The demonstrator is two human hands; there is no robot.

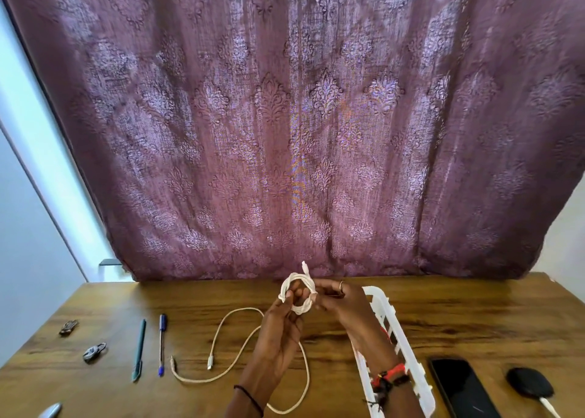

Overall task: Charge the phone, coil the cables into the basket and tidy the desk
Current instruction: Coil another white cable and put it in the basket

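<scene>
The left hand and right hand were curled round a coiled white cable, held just beside the basket; light and springy, it was judged best pinched across its loops.

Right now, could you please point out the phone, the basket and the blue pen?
phone [462, 389]: head view, dark screen.
white basket [376, 292]: head view, far rim.
blue pen [161, 345]: head view, mid barrel.

1. One view only, worn on the head, wide-angle, looking forward and down over the brown wood-grain desk.
2. It faces the mauve patterned curtain, which fills the upper frame.
3. Close in: left hand and right hand meet low centre on the white coiled cable, forearms cut by the bottom edge.
</scene>
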